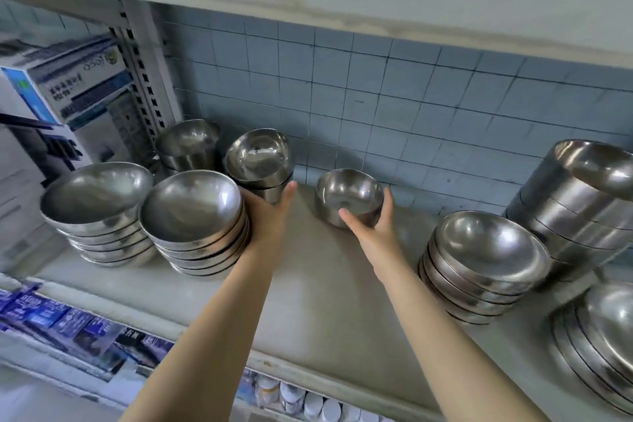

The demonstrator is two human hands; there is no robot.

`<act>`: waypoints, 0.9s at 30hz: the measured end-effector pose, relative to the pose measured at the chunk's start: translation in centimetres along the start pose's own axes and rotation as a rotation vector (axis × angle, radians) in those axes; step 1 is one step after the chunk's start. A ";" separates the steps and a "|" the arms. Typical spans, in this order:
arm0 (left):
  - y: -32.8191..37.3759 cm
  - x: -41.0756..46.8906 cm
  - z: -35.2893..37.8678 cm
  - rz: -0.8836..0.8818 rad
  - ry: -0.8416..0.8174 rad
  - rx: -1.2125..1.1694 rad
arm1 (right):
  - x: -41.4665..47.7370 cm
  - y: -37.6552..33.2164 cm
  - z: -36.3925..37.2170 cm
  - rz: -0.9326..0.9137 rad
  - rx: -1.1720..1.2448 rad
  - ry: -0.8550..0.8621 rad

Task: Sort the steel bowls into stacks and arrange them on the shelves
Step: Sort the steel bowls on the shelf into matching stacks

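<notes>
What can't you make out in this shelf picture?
Head view only.
Left hand: fingers hidden behind the front bowl stack, so its grip is unclear.
Rear-left stack: base hidden by the front bowl stack.
Bottom-right stack: cut off by the frame's right edge.
Box lettering: too blurred to read.

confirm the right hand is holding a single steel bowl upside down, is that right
Not quite: the head view shows the single steel bowl in the right hand with its open side up, not upside down.
</notes>
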State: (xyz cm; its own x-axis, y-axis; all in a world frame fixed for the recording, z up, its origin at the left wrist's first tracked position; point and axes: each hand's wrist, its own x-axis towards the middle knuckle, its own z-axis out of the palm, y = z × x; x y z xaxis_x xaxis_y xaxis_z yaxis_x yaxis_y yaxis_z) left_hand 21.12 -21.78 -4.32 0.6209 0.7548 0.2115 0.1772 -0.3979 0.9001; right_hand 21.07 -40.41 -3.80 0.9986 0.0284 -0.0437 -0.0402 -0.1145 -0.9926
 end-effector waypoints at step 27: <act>-2.8 -4.2 -2.9 0.084 -0.566 -0.326 | -16.1 3.5 -3.9 -0.022 -0.042 0.038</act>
State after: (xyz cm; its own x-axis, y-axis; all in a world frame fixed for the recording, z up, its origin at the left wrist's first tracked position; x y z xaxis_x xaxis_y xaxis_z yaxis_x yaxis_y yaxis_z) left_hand 15.80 -22.27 -6.65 0.9438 0.3022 0.1336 -0.0749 -0.1979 0.9773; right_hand 4.93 -45.19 -6.09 0.9998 -0.0065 -0.0168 -0.0176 -0.1563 -0.9875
